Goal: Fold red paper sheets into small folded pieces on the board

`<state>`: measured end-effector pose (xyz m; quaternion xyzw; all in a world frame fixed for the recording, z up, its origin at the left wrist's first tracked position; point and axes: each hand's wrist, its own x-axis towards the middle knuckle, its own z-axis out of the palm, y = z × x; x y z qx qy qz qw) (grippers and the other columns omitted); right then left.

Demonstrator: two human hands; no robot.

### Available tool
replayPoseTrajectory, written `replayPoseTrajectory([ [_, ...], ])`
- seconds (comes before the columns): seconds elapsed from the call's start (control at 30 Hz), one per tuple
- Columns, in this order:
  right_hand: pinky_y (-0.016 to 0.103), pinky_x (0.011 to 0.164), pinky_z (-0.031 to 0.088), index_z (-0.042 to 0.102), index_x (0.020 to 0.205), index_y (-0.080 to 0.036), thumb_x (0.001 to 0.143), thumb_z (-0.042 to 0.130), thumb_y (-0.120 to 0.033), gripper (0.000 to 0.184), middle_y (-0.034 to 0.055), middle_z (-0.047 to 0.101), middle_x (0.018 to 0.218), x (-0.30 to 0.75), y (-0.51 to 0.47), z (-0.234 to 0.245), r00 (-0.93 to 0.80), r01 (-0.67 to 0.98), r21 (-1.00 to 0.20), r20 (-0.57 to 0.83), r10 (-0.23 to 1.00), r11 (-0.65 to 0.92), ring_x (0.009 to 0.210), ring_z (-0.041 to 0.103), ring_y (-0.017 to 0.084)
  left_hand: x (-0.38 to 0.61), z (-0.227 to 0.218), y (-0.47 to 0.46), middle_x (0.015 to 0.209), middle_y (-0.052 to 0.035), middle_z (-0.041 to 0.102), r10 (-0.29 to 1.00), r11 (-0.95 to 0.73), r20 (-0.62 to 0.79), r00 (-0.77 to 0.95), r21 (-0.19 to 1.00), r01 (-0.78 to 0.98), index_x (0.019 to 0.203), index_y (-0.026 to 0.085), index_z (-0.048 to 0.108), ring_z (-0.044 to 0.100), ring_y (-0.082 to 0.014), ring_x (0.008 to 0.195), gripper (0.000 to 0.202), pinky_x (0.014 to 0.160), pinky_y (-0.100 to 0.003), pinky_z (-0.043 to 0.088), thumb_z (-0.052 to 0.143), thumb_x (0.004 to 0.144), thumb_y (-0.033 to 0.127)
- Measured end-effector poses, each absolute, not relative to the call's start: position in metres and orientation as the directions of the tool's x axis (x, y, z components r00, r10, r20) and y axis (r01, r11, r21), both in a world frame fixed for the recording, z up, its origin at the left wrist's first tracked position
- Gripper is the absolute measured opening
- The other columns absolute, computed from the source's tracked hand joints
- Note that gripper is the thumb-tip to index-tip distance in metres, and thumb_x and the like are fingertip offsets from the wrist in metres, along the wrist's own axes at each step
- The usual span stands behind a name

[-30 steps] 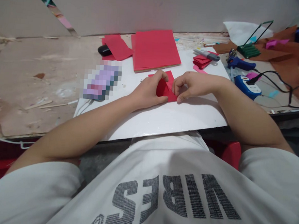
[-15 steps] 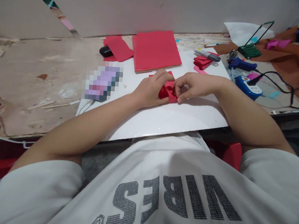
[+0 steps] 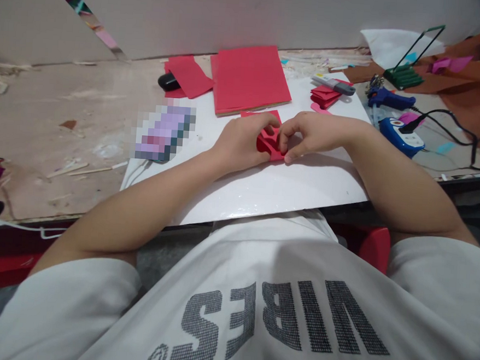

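A small piece of red paper (image 3: 269, 143) lies partly folded on the white board (image 3: 272, 188) in front of me. My left hand (image 3: 240, 141) is curled over its left side, fingers closed on the fold. From the right, my right hand (image 3: 309, 134) pinches the paper's other edge with thumb and bent fingers. The two hands meet over the paper and hide most of it.
A stack of red sheets (image 3: 249, 79) and loose red pieces (image 3: 187, 76) lie behind my hands. Folded red pieces (image 3: 323, 95) with a cutter (image 3: 332, 85) sit to the right, then a blue glue gun (image 3: 387, 98), a blue device (image 3: 401, 137) with black cables, and brown paper (image 3: 469, 81).
My left fingers have closed down over the red paper and flattened its raised flap. Both hands stayed at the same spot on the board.
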<state>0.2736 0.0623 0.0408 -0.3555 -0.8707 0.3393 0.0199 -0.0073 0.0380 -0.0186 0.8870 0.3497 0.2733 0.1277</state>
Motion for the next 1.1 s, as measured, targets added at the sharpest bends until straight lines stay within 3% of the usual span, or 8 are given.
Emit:
replayPoseTrajectory([
  [0.07,0.039,0.091,0.055,0.096,0.103,-0.028,0.089,0.109,-0.062,0.038,0.0025,0.090,0.104,0.273,0.063,0.041,-0.745,0.607,-0.606,-0.210,0.633,0.514,0.100,0.079,0.027,-0.011,-0.024,0.038,0.115,-0.0022,0.092,0.729,-0.665,0.329,0.600,0.549,0.507,0.142,0.031,0.077,0.088,-0.0329,0.105,0.058,0.097,-0.051,0.069,0.096,0.087,0.029],
  [0.17,0.039,0.091,0.056,0.095,0.102,-0.029,0.088,0.109,-0.064,0.040,0.0026,0.090,0.103,0.272,0.062,0.041,-0.743,0.609,-0.610,-0.214,0.634,0.507,0.100,0.079,0.027,-0.013,-0.032,0.039,0.101,0.0028,0.090,0.736,-0.646,0.347,0.581,0.615,0.452,0.139,0.032,0.078,0.086,-0.0288,0.092,0.058,0.092,-0.047,0.069,0.091,0.083,0.024],
  [0.23,0.040,0.091,0.057,0.094,0.100,-0.028,0.089,0.108,-0.065,0.041,0.0031,0.091,0.103,0.272,0.062,0.041,-0.743,0.608,-0.615,-0.217,0.633,0.503,0.099,0.080,0.027,-0.013,-0.035,0.039,0.099,0.0021,0.090,0.746,-0.650,0.379,0.548,0.594,0.474,0.135,0.031,0.079,0.083,-0.0279,0.087,0.055,0.089,-0.046,0.067,0.092,0.082,0.025],
  [0.37,0.040,0.089,0.057,0.093,0.097,-0.027,0.093,0.106,-0.069,0.043,0.0047,0.090,0.100,0.272,0.061,0.041,-0.743,0.607,-0.620,-0.219,0.632,0.498,0.098,0.079,0.027,-0.011,-0.033,0.036,0.112,-0.0035,0.093,0.765,-0.643,0.400,0.505,0.525,0.558,0.130,0.029,0.080,0.083,-0.0303,0.095,0.045,0.087,-0.046,0.064,0.093,0.087,0.030],
  [0.63,0.039,0.090,0.057,0.092,0.099,-0.026,0.095,0.101,-0.078,0.053,0.0045,0.090,0.100,0.273,0.063,0.042,-0.728,0.626,-0.617,-0.242,0.642,0.477,0.099,0.079,0.026,-0.012,-0.034,0.034,0.125,-0.0060,0.092,0.787,-0.616,0.405,0.466,0.465,0.636,0.137,0.028,0.078,0.085,-0.0325,0.112,0.042,0.099,-0.044,0.065,0.088,0.097,0.036],
  [1.1,0.040,0.091,0.059,0.091,0.105,-0.025,0.097,0.102,-0.075,0.052,0.0047,0.088,0.101,0.274,0.068,0.034,-0.759,0.566,-0.680,-0.211,0.616,0.465,0.098,0.078,0.026,-0.007,-0.039,0.039,0.105,-0.0067,0.090,0.724,-0.685,0.410,0.555,0.331,0.649,0.105,0.029,0.078,0.084,-0.0322,0.097,0.016,0.083,-0.044,0.060,0.093,0.099,0.028],
])
